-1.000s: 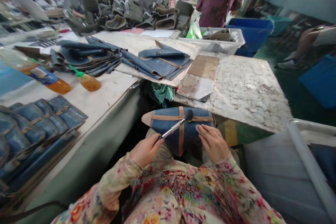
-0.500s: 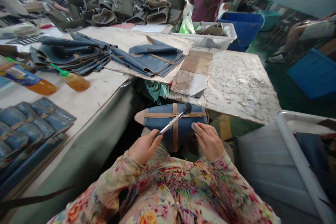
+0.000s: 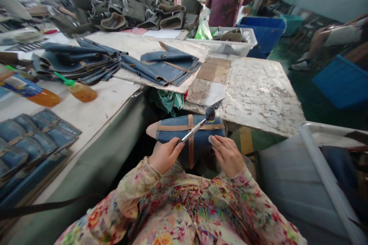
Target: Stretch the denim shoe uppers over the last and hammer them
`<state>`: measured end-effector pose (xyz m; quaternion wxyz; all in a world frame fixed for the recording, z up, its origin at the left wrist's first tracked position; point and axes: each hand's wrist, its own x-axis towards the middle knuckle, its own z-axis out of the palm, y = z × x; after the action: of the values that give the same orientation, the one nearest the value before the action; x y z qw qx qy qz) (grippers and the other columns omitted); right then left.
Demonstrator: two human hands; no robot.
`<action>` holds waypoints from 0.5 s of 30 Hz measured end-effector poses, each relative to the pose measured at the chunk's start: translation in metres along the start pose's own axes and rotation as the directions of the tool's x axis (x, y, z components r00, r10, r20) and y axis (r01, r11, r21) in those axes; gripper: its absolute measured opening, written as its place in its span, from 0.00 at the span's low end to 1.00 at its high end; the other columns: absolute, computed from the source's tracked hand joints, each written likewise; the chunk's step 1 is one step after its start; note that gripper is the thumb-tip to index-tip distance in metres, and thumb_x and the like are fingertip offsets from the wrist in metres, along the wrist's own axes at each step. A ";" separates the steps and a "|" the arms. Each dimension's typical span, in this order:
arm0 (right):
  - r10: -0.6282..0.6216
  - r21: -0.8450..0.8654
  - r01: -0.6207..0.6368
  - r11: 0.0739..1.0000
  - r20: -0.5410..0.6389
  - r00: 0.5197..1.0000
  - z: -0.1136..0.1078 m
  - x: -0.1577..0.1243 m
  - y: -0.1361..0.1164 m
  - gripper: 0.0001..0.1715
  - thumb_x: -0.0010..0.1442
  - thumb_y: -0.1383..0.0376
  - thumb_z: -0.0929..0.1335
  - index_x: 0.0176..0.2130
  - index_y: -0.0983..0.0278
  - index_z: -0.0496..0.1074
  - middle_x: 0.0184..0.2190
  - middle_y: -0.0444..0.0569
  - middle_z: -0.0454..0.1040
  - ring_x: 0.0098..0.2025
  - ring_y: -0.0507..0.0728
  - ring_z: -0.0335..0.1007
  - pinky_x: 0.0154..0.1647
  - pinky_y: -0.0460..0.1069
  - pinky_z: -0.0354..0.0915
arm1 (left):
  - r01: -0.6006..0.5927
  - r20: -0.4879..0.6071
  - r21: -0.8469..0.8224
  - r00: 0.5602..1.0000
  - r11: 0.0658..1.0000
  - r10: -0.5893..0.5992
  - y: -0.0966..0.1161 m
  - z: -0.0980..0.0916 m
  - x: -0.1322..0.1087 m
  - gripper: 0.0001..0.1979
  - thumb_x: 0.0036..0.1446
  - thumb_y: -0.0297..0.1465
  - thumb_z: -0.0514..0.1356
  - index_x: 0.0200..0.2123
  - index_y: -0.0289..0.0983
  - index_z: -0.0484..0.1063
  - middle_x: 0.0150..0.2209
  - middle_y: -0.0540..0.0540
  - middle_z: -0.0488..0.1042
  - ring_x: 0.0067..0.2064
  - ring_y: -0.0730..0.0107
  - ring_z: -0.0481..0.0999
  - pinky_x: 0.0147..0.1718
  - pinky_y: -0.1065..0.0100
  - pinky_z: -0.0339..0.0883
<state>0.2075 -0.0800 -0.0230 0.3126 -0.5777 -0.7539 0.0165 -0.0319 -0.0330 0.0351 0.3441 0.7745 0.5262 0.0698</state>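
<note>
Okay, left hand (image 3: 164, 157) is closed round the handle of a hammer-like tool (image 3: 197, 127), shaft slanting up to the right, dark head (image 3: 210, 114) over the far right part of the blue strapped piece (image 3: 172, 134); can't tell if it touches. Right hand (image 3: 230, 157) has fingertips pinched on a small pale scrap (image 3: 211, 140), at the piece's right side, contact unclear. Piece sits in front of the torso, just below the bench (image 3: 258, 88) edge, tan straps (image 3: 190, 138) crossing on it, pinkish tip (image 3: 151, 130) pointing left. Squeeze bottle (image 3: 83, 92) with green nozzle lies off to the left, grey bin (image 3: 287, 172) on the right
</note>
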 end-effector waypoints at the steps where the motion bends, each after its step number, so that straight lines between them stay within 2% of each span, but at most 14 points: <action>1: -0.001 0.001 0.001 1.000 0.001 1.000 0.000 0.000 0.000 0.20 0.61 0.68 0.60 0.53 0.63 0.66 0.47 0.52 0.68 0.48 0.57 0.61 0.51 0.54 0.62 | -0.012 -0.013 -0.018 1.000 1.000 0.012 0.000 0.000 0.000 0.16 0.61 0.42 0.40 0.36 0.39 0.61 0.27 0.51 0.67 0.29 0.71 0.69 0.30 0.72 0.58; 6: -0.001 -0.001 0.001 1.000 -0.002 1.000 0.001 -0.001 0.001 0.20 0.61 0.68 0.59 0.53 0.64 0.65 0.47 0.52 0.68 0.49 0.57 0.62 0.52 0.54 0.62 | 0.051 0.100 0.081 0.993 0.995 -0.059 0.005 0.003 0.004 0.14 0.61 0.40 0.42 0.32 0.39 0.61 0.23 0.52 0.65 0.27 0.70 0.68 0.28 0.71 0.57; 10: -0.002 0.005 0.002 1.000 0.007 1.000 0.001 -0.001 0.001 0.20 0.61 0.67 0.59 0.53 0.63 0.65 0.47 0.52 0.68 0.49 0.57 0.62 0.52 0.54 0.62 | -0.038 0.067 0.061 0.997 0.997 0.034 0.015 0.005 0.006 0.16 0.62 0.41 0.40 0.33 0.39 0.60 0.27 0.51 0.68 0.29 0.70 0.70 0.28 0.72 0.57; 15: 0.001 -0.004 -0.001 1.000 -0.001 1.000 0.000 -0.002 0.002 0.20 0.61 0.67 0.59 0.52 0.62 0.66 0.47 0.52 0.69 0.49 0.57 0.62 0.52 0.54 0.62 | -0.029 0.138 0.209 0.990 0.978 0.000 0.020 0.008 0.008 0.14 0.61 0.40 0.42 0.33 0.39 0.61 0.27 0.48 0.70 0.31 0.66 0.72 0.27 0.71 0.57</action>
<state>0.2091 -0.0814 -0.0247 0.3119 -0.5787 -0.7533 0.0150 -0.0094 -0.0337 0.0390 0.2953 0.8134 0.4999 -0.0373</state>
